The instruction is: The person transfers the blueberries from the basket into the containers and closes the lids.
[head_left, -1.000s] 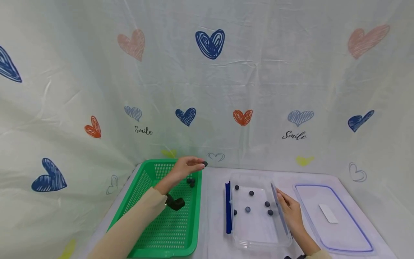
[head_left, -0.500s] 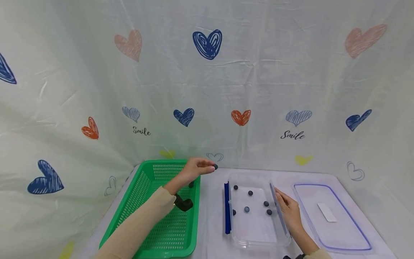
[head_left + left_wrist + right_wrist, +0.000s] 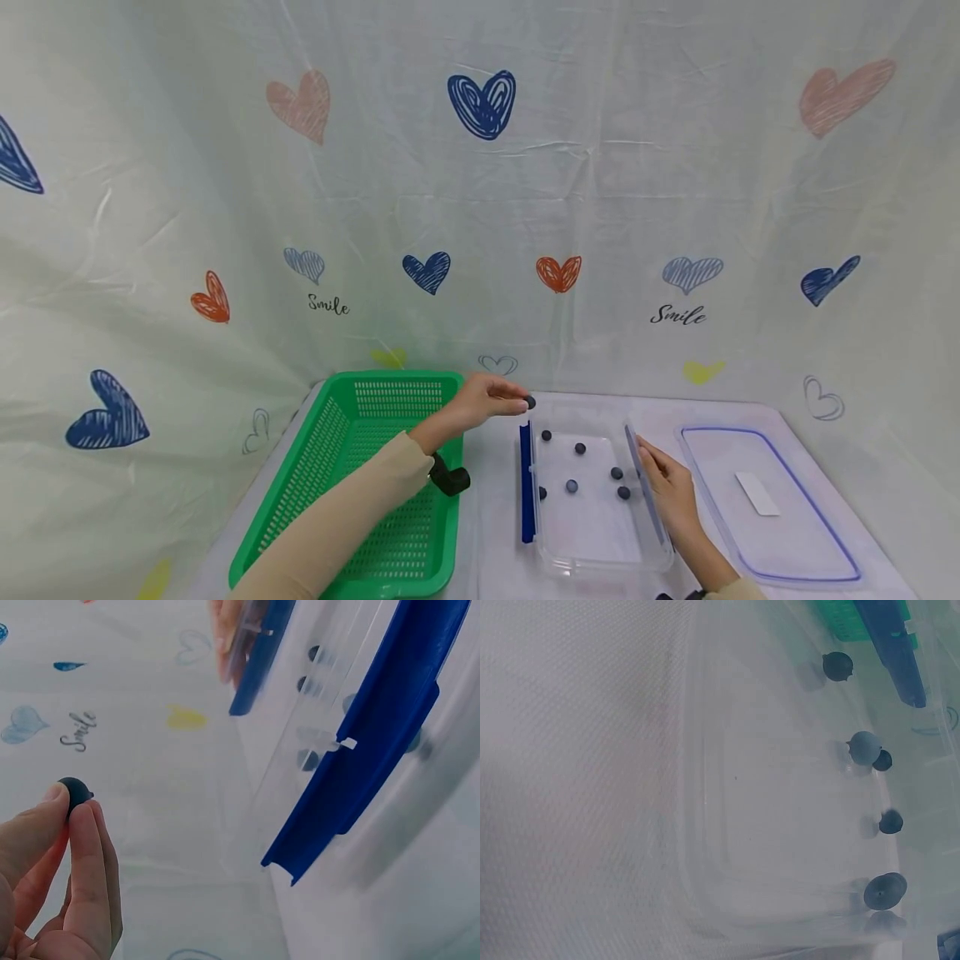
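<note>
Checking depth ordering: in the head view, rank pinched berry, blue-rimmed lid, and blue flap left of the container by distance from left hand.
1. Pinched berry: at the left hand fingertips.
2. Blue flap: just below, container's left side.
3. Blue-rimmed lid: far right, past the container.

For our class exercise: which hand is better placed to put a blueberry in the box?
Likely the left hand: it pinches a blueberry near the box; the right hand holds the box's flap.
</note>
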Available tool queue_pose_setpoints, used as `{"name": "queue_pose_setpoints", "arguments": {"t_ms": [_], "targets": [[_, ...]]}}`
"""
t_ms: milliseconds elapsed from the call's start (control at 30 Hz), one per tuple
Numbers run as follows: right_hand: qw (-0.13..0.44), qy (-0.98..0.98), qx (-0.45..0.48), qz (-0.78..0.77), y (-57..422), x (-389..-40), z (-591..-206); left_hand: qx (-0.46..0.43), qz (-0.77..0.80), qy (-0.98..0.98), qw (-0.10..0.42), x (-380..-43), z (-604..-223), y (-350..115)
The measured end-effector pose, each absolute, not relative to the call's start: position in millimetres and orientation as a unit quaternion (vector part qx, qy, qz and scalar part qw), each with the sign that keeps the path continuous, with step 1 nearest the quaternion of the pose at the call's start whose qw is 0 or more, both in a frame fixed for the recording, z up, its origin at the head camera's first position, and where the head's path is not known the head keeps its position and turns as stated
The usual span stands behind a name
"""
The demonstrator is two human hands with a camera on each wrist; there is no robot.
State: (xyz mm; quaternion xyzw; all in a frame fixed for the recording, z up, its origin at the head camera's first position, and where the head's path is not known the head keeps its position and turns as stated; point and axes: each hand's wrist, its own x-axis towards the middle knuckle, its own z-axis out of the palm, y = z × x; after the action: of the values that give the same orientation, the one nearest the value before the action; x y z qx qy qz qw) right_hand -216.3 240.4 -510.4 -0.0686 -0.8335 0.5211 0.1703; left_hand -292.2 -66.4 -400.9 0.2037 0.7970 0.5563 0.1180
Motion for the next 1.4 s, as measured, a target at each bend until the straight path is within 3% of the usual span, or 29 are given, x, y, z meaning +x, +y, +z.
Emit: {"name": "queue_pose_setpoints", "arguments": {"t_ms": [767,1400], "targets": [[0.179,-0.842,-0.066,0.504,244.4,-219.0,-514.4,0.222,0.499,0.831,0.110,-294.0,-412.8,-31.1],[0.173,-0.835,-0.068,0.518,241.0,-217.5,-513.0,0.201,0.491,0.839,0.122,-294.3,-425.3,-29.5]]}}
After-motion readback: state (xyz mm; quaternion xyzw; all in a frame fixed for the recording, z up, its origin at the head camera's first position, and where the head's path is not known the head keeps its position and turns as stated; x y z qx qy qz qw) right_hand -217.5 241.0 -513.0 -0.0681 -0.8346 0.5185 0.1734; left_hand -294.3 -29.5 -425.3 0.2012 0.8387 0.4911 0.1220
